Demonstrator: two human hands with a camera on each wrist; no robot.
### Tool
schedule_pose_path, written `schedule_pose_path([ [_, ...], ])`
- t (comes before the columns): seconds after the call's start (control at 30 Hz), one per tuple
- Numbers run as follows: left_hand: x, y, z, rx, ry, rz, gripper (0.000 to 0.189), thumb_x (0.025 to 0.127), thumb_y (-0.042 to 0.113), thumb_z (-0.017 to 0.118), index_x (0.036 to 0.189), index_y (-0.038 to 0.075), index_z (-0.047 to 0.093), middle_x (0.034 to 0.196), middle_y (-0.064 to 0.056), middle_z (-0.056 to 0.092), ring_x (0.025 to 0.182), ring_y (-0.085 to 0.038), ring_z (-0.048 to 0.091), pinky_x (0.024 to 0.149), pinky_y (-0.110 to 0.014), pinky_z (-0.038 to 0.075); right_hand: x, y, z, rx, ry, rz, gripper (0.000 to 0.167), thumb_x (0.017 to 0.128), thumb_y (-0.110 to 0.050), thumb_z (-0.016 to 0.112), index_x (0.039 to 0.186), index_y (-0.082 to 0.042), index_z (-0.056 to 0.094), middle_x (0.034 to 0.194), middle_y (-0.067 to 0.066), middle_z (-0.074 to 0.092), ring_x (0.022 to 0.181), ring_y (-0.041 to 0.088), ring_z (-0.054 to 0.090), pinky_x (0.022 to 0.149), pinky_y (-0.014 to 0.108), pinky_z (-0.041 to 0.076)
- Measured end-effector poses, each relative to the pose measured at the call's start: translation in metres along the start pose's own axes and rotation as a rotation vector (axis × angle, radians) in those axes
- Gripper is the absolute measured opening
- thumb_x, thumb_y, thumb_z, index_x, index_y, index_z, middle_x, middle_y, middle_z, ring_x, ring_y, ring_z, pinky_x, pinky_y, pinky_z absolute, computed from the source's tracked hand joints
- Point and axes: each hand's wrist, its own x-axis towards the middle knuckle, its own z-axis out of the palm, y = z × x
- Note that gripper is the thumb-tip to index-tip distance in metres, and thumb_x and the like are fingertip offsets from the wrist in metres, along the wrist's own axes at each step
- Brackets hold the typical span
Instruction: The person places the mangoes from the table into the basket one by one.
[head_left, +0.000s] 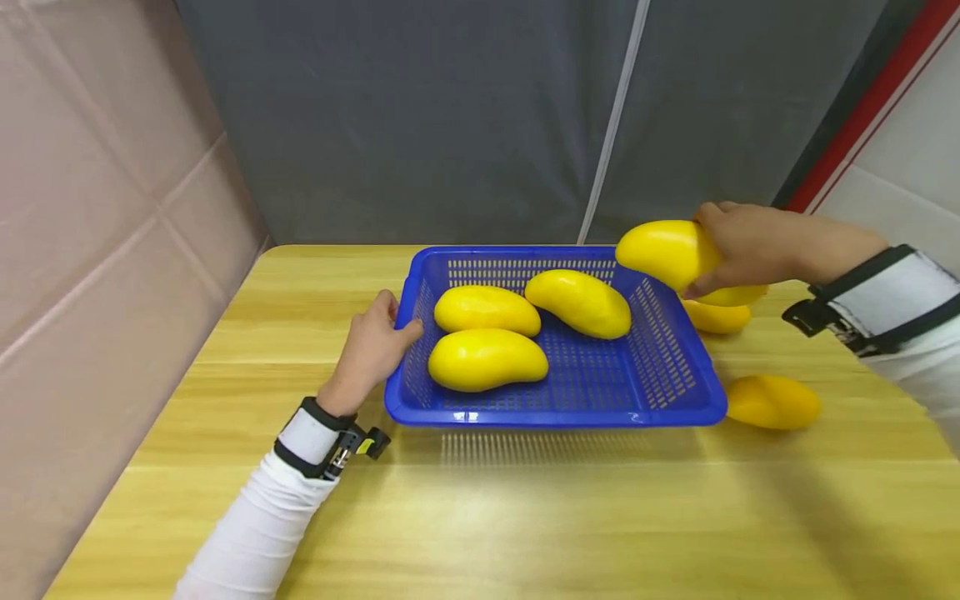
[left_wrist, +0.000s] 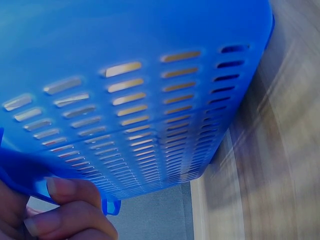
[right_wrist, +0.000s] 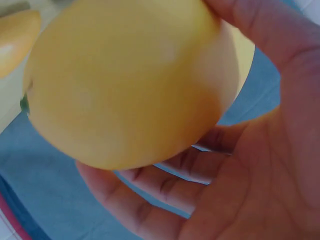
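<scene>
A blue plastic basket [head_left: 555,419] with slotted walls stands on the wooden table, with 3 yellow mangoes [head_left: 489,360] lying in it. My left hand [head_left: 375,342] grips the basket's left rim, thumb on top; in the left wrist view its curled fingers [left_wrist: 75,215] show under the rim beside the slotted wall [left_wrist: 135,100]. Above the basket's right end, my right hand [head_left: 757,243] holds another mango [head_left: 667,250] in the air. The right wrist view shows thumb and fingers wrapped round this mango [right_wrist: 125,85], whose green stem end points left.
To the right of the basket, a mango [head_left: 776,402] lies on the table [head_left: 525,517], and another yellow mango [head_left: 720,318] is partly hidden below my right hand. A grey curtain [head_left: 420,125] hangs behind the table. Pinkish padded wall [head_left: 112,208] borders the left side.
</scene>
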Motion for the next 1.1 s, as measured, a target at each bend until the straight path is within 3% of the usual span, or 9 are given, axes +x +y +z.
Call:
schedule_pose_path([
  [0.3,0.0,0.003,0.001,0.018,0.028,0.045,0.027,0.089,0.028,0.057,0.091,0.004,0.044,0.072,-0.011,0.053,0.054,-0.02,0.056,0.044,-0.028,0.047,0.003,-0.033,0.006,-0.048,0.035,-0.04,0.09,0.068,-0.059,0.076,0.121,0.005,0.04,0.097,0.016,0.052,0.081,0.03,0.052,0.065,0.044,0.048],
  [0.47,-0.001,0.005,0.002,-0.001,0.008,0.028,0.027,0.09,0.028,0.056,0.094,0.004,0.044,0.074,-0.012,0.054,0.054,-0.02,0.058,0.044,-0.028,0.049,0.005,-0.051,0.013,-0.055,0.048,-0.028,0.087,0.066,-0.06,0.077,0.115,0.004,0.042,0.093,0.015,0.052,0.077,0.031,0.053,0.062,0.047,0.046],
  [0.73,0.0,0.004,0.003,0.0,0.004,0.024,0.027,0.09,0.027,0.057,0.095,0.003,0.044,0.074,-0.013,0.054,0.053,-0.021,0.058,0.044,-0.028,0.05,0.01,-0.071,0.021,-0.047,0.028,-0.085,0.085,0.067,-0.055,0.079,0.116,0.007,0.044,0.097,0.017,0.054,0.082,0.031,0.054,0.075,0.047,0.047],
  [0.97,0.001,0.004,0.003,-0.006,-0.002,0.02,0.028,0.09,0.027,0.057,0.096,0.003,0.044,0.075,-0.014,0.055,0.053,-0.021,0.059,0.044,-0.029,0.051,0.013,-0.084,0.037,-0.05,0.059,-0.125,0.079,0.066,-0.049,0.082,0.111,0.005,0.045,0.095,0.016,0.051,0.079,0.03,0.054,0.07,0.047,0.049],
  [1.1,0.001,0.004,0.002,-0.012,-0.003,0.022,0.028,0.089,0.027,0.057,0.096,0.003,0.044,0.076,-0.014,0.055,0.053,-0.021,0.06,0.044,-0.029,0.051,0.015,-0.092,0.046,-0.045,0.053,-0.138,0.084,0.067,-0.049,0.081,0.116,0.008,0.045,0.099,0.019,0.051,0.084,0.034,0.054,0.074,0.05,0.049],
])
